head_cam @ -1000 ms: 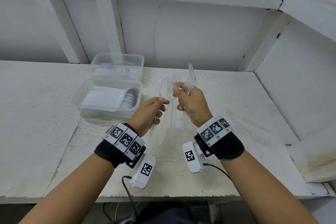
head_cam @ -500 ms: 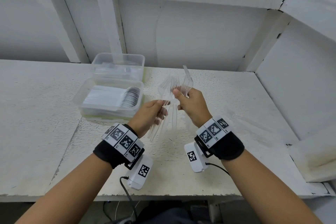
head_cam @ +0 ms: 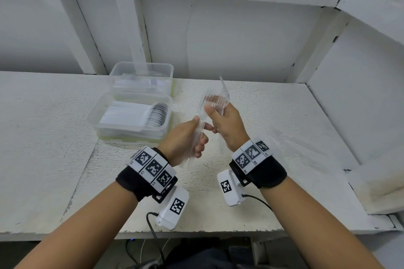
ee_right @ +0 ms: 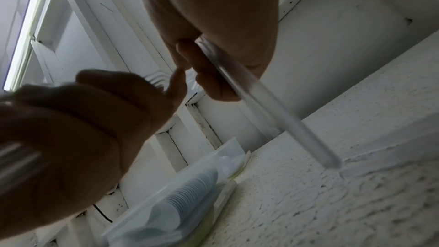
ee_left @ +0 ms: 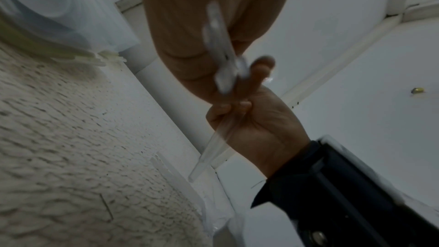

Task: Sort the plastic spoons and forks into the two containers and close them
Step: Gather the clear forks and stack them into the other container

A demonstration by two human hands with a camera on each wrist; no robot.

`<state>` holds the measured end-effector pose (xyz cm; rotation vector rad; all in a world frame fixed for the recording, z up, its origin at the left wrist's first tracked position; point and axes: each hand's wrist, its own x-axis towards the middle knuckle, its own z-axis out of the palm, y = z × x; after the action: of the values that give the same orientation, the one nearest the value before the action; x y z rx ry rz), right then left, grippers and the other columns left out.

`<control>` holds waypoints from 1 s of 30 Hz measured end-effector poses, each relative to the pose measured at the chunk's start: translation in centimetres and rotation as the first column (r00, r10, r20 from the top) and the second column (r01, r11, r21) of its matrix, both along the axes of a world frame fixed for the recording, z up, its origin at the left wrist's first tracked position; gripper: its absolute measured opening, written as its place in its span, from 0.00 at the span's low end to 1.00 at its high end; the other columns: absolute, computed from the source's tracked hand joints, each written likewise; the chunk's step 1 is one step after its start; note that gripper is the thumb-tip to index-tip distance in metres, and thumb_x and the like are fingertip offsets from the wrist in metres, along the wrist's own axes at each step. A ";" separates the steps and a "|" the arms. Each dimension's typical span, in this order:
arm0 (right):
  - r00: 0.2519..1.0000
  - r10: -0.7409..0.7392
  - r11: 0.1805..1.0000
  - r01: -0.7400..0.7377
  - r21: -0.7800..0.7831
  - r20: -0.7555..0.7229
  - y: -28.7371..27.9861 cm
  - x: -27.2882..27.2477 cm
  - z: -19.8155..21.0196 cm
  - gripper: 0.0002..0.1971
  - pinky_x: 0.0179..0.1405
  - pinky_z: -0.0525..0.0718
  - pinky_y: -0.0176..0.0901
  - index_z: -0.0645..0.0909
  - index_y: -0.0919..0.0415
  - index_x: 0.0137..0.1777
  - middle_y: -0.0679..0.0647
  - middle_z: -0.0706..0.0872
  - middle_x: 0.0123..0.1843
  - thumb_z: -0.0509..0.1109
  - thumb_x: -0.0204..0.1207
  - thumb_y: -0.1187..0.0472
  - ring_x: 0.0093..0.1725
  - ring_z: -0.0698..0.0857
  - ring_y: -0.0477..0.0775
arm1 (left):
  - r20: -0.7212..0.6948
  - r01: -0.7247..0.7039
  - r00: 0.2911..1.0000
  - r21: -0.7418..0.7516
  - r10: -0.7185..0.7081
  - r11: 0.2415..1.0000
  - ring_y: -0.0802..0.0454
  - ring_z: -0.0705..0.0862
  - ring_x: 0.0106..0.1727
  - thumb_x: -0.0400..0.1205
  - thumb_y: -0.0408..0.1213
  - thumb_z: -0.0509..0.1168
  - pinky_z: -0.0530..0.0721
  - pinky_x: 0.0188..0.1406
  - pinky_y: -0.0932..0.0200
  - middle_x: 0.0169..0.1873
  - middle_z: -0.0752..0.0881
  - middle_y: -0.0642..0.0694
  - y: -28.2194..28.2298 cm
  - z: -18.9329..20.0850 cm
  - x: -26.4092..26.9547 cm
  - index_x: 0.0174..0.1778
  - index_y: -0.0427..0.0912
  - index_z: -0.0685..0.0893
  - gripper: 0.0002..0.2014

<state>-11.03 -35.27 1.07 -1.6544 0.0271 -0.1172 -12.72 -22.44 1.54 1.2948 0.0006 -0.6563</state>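
Both hands hold a bunch of clear plastic forks (head_cam: 215,102) above the table, tines pointing up and away. My left hand (head_cam: 185,140) grips the handles low down. My right hand (head_cam: 227,122) pinches the bunch just under the tines. In the right wrist view a clear fork handle (ee_right: 261,104) sticks out below my right hand's fingers (ee_right: 213,82). In the left wrist view the forks (ee_left: 221,53) are blurred. The near open container (head_cam: 96,120) holds a row of white spoons (head_cam: 153,113). The far open container (head_cam: 142,67) behind it holds clear cutlery.
Both containers stand at the left, on the white rough table (head_cam: 43,137), close to the back wall. A clear plastic bag (head_cam: 295,144) lies on the table right of my hands. A white side wall (head_cam: 360,94) bounds the table on the right.
The spread forks have been gathered into a tighter bunch. My hands have moved closer together, the left hand sliding along the handles.
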 end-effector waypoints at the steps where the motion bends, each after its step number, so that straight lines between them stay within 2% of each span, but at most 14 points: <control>1: 1.000 0.002 1.000 -0.002 0.008 0.001 0.1 0.0 -0.1 0.11 0.22 0.72 0.34 0.79 0.59 0.60 0.53 0.85 0.46 0.66 0.80 0.58 0.31 0.78 0.42 | 0.005 -0.016 1.000 -0.001 0.016 1.000 0.58 0.66 0.15 0.88 0.49 0.44 0.67 0.15 0.69 0.18 0.72 0.50 -0.1 -0.1 0.0 0.45 0.40 0.78 0.22; 3: 1.000 0.012 1.000 -0.012 0.012 -0.004 0.3 -0.1 -0.2 0.16 0.20 0.71 0.33 0.75 0.57 0.67 0.56 0.84 0.50 0.66 0.81 0.58 0.32 0.77 0.43 | 0.008 -0.027 1.000 -0.004 0.027 1.000 0.60 0.62 0.14 0.88 0.51 0.45 0.62 0.13 0.71 0.16 0.69 0.52 -0.2 -0.1 0.1 0.43 0.40 0.77 0.22; 6: 0.999 0.039 0.999 -0.039 0.017 -0.036 0.3 -0.3 0.0 0.23 0.19 0.70 0.32 0.64 0.48 0.73 0.55 0.80 0.53 0.65 0.81 0.57 0.33 0.75 0.42 | 0.014 -0.008 1.000 0.012 0.008 1.000 0.60 0.60 0.14 0.87 0.53 0.46 0.60 0.13 0.72 0.16 0.67 0.53 -0.1 -0.3 0.2 0.40 0.40 0.76 0.22; 8: 0.997 0.015 1.000 -0.014 0.015 -0.081 0.0 -0.1 0.1 0.24 0.18 0.69 0.31 0.58 0.50 0.72 0.57 0.79 0.52 0.65 0.81 0.56 0.29 0.73 0.43 | 0.019 0.003 1.000 0.025 -0.004 1.000 0.60 0.62 0.16 0.87 0.51 0.48 0.61 0.13 0.71 0.18 0.68 0.52 -0.1 -0.4 0.2 0.41 0.41 0.77 0.20; 10: 0.992 -0.025 1.000 0.026 0.001 -0.127 -0.3 0.0 0.1 0.20 0.18 0.69 0.30 0.55 0.51 0.64 0.59 0.76 0.50 0.64 0.81 0.56 0.27 0.72 0.44 | 0.021 -0.008 1.000 0.018 0.007 1.000 0.60 0.64 0.18 0.87 0.46 0.50 0.62 0.14 0.70 0.22 0.69 0.51 0.0 -0.6 0.3 0.43 0.40 0.77 0.16; 12: 0.986 -0.028 0.999 0.031 0.014 -0.163 -0.5 0.0 0.2 0.14 0.18 0.69 0.31 0.56 0.53 0.58 0.57 0.74 0.45 0.61 0.83 0.58 0.26 0.70 0.44 | 0.036 -0.034 0.999 0.005 0.034 0.999 0.60 0.67 0.19 0.87 0.43 0.51 0.64 0.15 0.69 0.25 0.70 0.50 0.2 -0.9 0.3 0.44 0.40 0.77 0.14; 15: 0.989 -0.040 0.999 0.044 0.023 -0.142 -0.6 -0.5 0.2 0.07 0.19 0.68 0.33 0.62 0.59 0.54 0.52 0.72 0.39 0.59 0.83 0.62 0.26 0.70 0.45 | 0.054 -0.081 0.995 -0.021 0.082 0.997 0.60 0.70 0.20 0.87 0.40 0.52 0.68 0.18 0.69 0.25 0.73 0.50 0.1 -1.2 0.2 0.43 0.40 0.77 0.12; 17: 0.989 -0.094 0.996 0.093 -0.013 -0.113 -0.6 -0.8 -0.2 0.05 0.22 0.72 0.35 0.67 0.61 0.53 0.52 0.74 0.38 0.61 0.83 0.62 0.27 0.73 0.46 | 0.055 -0.125 0.990 -0.034 0.127 0.992 0.60 0.73 0.21 0.87 0.39 0.52 0.71 0.19 0.68 0.25 0.74 0.49 0.0 -1.5 0.2 0.43 0.39 0.77 0.12; 20: 0.981 -0.167 0.986 0.164 -0.040 -0.099 -0.3 -1.3 -0.9 0.07 0.31 0.80 0.38 0.76 0.64 0.53 0.50 0.78 0.35 0.61 0.83 0.60 0.31 0.79 0.45 | 0.062 -0.182 0.981 -0.071 0.186 0.981 0.57 0.80 0.26 0.87 0.37 0.53 0.80 0.25 0.65 0.32 0.79 0.44 -0.3 -1.9 0.4 0.44 0.38 0.77 0.11; 23: 0.981 -0.169 0.985 0.165 -0.053 -0.094 -0.1 -1.4 -1.3 0.11 0.35 0.79 0.37 0.81 0.64 0.57 0.48 0.79 0.35 0.61 0.83 0.60 0.35 0.79 0.45 | 0.043 -0.233 0.970 -0.111 0.239 0.966 0.53 0.87 0.35 0.87 0.36 0.54 0.87 0.37 0.60 0.39 0.85 0.41 -0.5 -2.2 0.6 0.46 0.36 0.77 0.10; 25: 0.986 -0.142 0.987 0.135 -0.092 -0.083 0.1 -1.5 -1.2 0.14 0.42 0.78 0.36 0.80 0.63 0.64 0.48 0.81 0.42 0.59 0.84 0.59 0.42 0.79 0.45 | 0.030 -0.249 0.967 -0.124 0.255 0.961 0.52 0.89 0.41 0.86 0.35 0.55 0.87 0.44 0.58 0.42 0.87 0.40 -0.7 -2.2 0.7 0.47 0.36 0.77 0.08; 27: 0.991 -0.113 0.988 0.103 -0.116 -0.076 0.4 -1.7 -1.1 0.17 0.49 0.76 0.27 0.73 0.61 0.72 0.45 0.80 0.54 0.57 0.85 0.61 0.52 0.79 0.41 | 0.020 -0.257 0.965 -0.138 0.262 0.956 0.51 0.89 0.44 0.86 0.34 0.56 0.86 0.48 0.56 0.45 0.87 0.40 -0.8 -2.2 0.8 0.47 0.36 0.77 0.07; 29: 0.994 -0.099 0.986 0.090 -0.143 -0.055 0.7 -1.7 -1.0 0.16 0.43 0.74 0.17 0.71 0.59 0.71 0.38 0.78 0.51 0.57 0.85 0.62 0.47 0.78 0.34 | 0.013 -0.268 0.962 -0.149 0.272 0.952 0.50 0.88 0.48 0.85 0.34 0.58 0.85 0.53 0.54 0.47 0.88 0.40 -0.9 -2.2 1.0 0.47 0.36 0.78 0.06; 30: 0.994 -0.101 0.981 0.092 -0.169 -0.041 0.9 -1.7 -0.9 0.14 0.39 0.75 0.18 0.71 0.59 0.69 0.39 0.78 0.47 0.57 0.85 0.63 0.44 0.79 0.35 | 0.015 -0.272 0.961 -0.150 0.277 0.951 0.49 0.88 0.49 0.84 0.34 0.59 0.85 0.54 0.53 0.48 0.88 0.40 -0.9 -2.3 1.0 0.48 0.36 0.78 0.05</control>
<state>-12.74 -34.39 0.12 -1.8243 0.1386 -0.1560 -11.68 -23.36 -0.71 1.1374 0.1004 -0.3869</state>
